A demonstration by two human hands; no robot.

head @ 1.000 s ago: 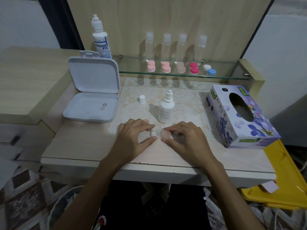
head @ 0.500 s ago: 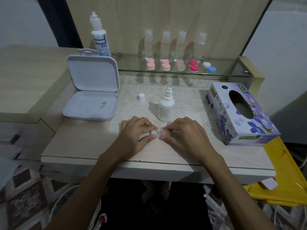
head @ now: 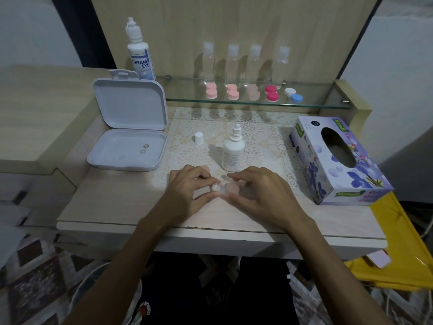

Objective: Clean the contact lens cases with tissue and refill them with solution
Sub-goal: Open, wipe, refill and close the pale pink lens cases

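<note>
Clear lens case (head: 221, 188), partly hidden, pinched by left hand (head: 187, 191) and right hand (head: 260, 193).

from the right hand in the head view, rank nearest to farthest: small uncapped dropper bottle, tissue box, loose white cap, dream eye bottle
From the right hand:
1. Small dropper bottle, just beyond the fingers.
2. Tissue box, to its right; loose white cap, up-left: too close to call.
3. Dream Eye bottle, far back left.

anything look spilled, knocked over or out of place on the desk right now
No spill or tipped item shows. The small dropper bottle stands upright with its nozzle bare; its white cap sits apart on the lace mat. Both hands, left hand and right hand, pinch the lens case. The tissue box lies angled.
</note>
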